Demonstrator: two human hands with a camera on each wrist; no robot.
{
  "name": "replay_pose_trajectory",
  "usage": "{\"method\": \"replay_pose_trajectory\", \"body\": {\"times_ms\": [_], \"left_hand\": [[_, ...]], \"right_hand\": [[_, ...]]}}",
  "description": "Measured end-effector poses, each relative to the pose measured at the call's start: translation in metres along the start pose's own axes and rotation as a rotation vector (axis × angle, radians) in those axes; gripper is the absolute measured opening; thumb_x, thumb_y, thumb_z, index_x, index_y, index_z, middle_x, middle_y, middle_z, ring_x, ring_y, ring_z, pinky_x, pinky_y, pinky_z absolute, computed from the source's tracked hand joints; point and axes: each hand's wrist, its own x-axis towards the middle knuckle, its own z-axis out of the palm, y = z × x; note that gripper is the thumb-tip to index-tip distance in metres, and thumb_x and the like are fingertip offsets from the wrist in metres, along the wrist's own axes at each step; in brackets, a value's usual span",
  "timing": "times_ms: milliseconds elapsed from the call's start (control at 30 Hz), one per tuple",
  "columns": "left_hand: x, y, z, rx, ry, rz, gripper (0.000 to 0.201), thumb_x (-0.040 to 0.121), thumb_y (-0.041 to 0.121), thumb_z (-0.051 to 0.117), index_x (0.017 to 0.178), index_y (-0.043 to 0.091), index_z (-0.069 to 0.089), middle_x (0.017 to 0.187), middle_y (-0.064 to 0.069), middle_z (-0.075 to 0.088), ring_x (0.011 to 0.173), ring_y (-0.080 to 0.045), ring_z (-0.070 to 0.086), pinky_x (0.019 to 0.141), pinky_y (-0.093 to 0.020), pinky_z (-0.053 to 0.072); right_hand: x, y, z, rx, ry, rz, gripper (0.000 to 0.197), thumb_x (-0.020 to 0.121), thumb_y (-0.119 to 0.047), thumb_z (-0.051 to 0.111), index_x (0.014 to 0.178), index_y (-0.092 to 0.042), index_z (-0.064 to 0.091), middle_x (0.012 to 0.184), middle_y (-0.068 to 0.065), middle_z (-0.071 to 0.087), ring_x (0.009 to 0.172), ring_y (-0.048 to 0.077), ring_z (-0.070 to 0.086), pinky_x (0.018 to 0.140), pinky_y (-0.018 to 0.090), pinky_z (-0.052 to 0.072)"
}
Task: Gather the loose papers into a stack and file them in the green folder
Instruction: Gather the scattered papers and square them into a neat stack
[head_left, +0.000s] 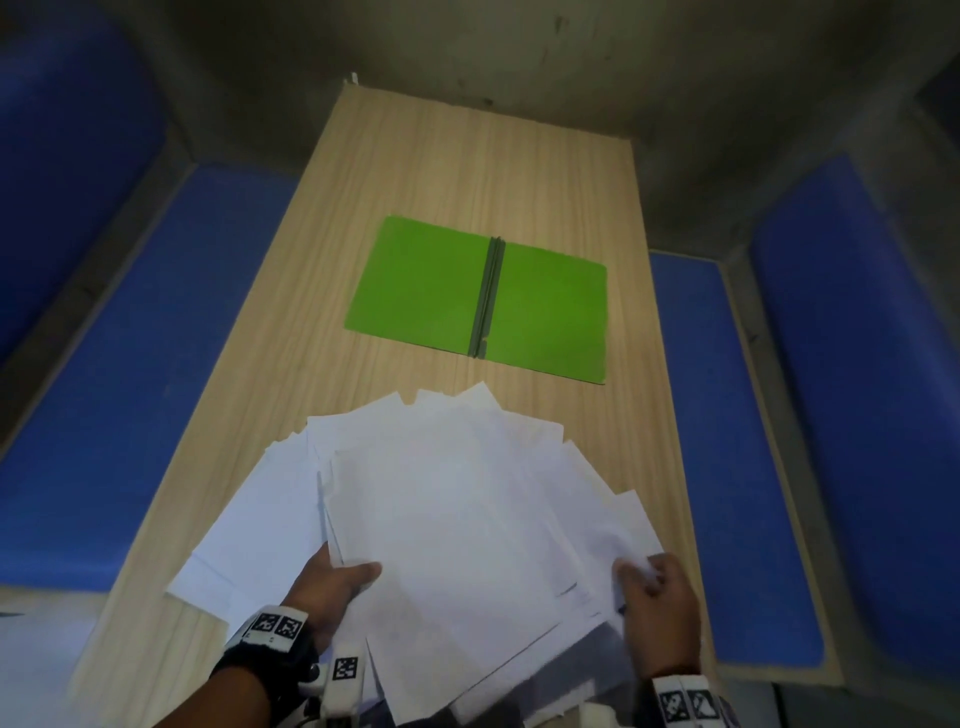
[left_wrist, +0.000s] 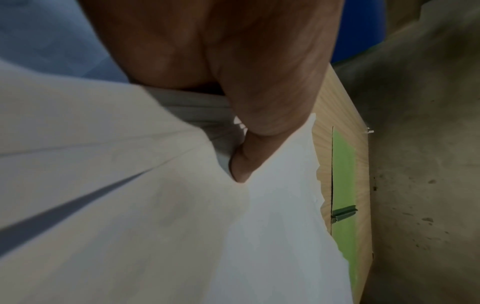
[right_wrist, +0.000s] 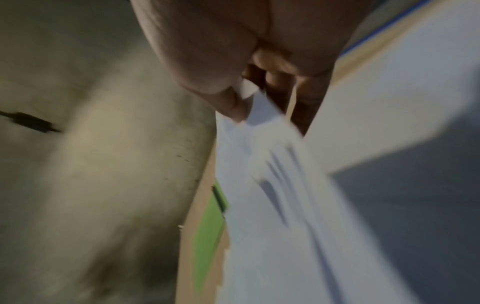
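Wood table (head_left: 415, 171) btwn blue seats (head_left: 130, 374), grey floor (head_left: 675, 78) beyond.

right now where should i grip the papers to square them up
Probably the two near corners, from either side: the papers fan away toward the folder, converging at the near edge, where the left hand and right hand already pinch them.
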Motion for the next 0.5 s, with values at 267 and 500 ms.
{"method": "replay_pose_trajectory", "body": {"times_ms": [267,500], "left_hand": [[0.007,0.001,-0.004,0.000,0.011,0.005,0.047,0.060,0.007,0.077,0.106,0.011,0.069,0.095,-0.015,0.079,0.094,-0.040,0.073,0.090,-0.054,0.057],[-0.003,0.023,0.005,0.102,-0.056,-0.001,0.053,0.052,0.010,0.082,0.100,-0.008,0.068,0.070,-0.011,0.071,0.075,-0.027,0.067,0.074,-0.031,0.058]], "right_hand": [[-0.001,-0.130,-0.085,0.072,-0.166,-0.641,0.008,0.083,-0.031,0.058,0.089,-0.026,0.061,0.082,-0.005,0.068,0.072,0.012,0.063,0.062,0.027,0.048],[-0.024,-0.211,-0.051,-0.148,-0.624,-0.930,0.001,0.090,-0.018,0.061,0.090,-0.018,0.060,0.082,-0.001,0.064,0.078,0.013,0.062,0.070,0.028,0.047]]}}
